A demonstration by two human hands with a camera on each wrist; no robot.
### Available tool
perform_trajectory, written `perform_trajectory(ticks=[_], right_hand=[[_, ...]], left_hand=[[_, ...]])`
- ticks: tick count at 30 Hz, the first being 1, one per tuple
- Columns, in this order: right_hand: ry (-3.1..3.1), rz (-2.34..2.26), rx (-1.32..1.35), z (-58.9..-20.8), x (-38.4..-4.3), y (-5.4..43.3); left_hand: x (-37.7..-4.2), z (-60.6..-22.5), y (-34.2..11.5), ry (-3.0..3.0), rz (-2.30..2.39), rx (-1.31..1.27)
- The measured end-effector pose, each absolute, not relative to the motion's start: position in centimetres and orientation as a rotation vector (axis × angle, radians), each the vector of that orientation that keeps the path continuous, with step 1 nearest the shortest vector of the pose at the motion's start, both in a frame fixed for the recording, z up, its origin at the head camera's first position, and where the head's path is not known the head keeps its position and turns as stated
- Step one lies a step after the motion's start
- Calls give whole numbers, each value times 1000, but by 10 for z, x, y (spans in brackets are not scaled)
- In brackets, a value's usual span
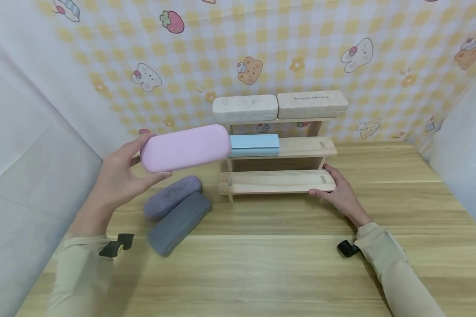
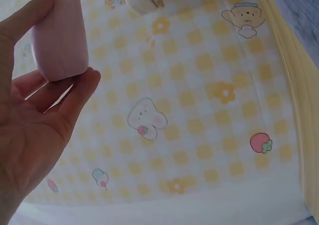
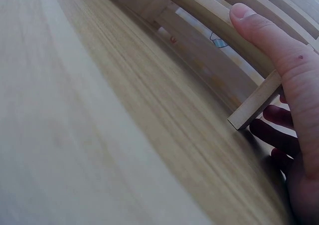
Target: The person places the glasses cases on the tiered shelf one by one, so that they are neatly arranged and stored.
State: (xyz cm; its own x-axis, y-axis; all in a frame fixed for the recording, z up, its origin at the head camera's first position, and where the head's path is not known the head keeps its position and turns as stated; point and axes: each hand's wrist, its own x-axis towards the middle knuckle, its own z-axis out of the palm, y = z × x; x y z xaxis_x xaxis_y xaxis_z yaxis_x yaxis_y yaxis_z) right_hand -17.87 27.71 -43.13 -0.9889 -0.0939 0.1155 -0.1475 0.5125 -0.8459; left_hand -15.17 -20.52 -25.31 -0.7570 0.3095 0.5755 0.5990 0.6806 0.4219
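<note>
My left hand [image 1: 117, 176] grips a pink glasses case [image 1: 185, 149] by its left end, thumb on one side and fingers on the other. The case is held up in the air, left of a three-tier wooden rack [image 1: 277, 182], its right end overlapping the middle tier's left end in the head view. My right hand [image 1: 343, 193] holds the right end of the rack's bottom tier. In the right wrist view, the thumb [image 3: 259, 28] lies along the board's front edge, with the fingers round the end. A light blue case [image 1: 254, 146] lies on the middle tier's left part.
Two cream-coloured cases, a left one [image 1: 245, 108] and a right one [image 1: 312, 105], sit side by side on the top tier. On the table [image 1: 262, 273], left of the rack, lie a purple case [image 1: 172, 197] and a grey case [image 1: 179, 223]. Behind hangs a yellow checked cloth [image 1: 206, 53].
</note>
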Motion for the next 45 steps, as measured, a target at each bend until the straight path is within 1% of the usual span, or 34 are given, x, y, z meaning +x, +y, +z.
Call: perform_trajectory(ticks=[6, 11, 17, 25, 33, 45], right_hand=[[-2675, 1517, 211, -433, -179, 279], [-2680, 1518, 216, -434, -180, 278], [-2664, 1520, 233, -436, -180, 279], [-2658, 1521, 232, -436, -181, 278], [-2667, 1518, 229, -434, -181, 277], [-2686, 1486, 228, -433, -180, 277]], left_hand=[[-157, -253, -187, -2349, -731, -844], [-169, -257, -169, -2329, -733, -877], [-185, -272, -136, -2333, -728, -936], [-196, -283, -101, -2400, -699, -1002], [-200, -284, -89, -2427, -720, -983], [-205, -283, -75, -2403, -708, -1039]])
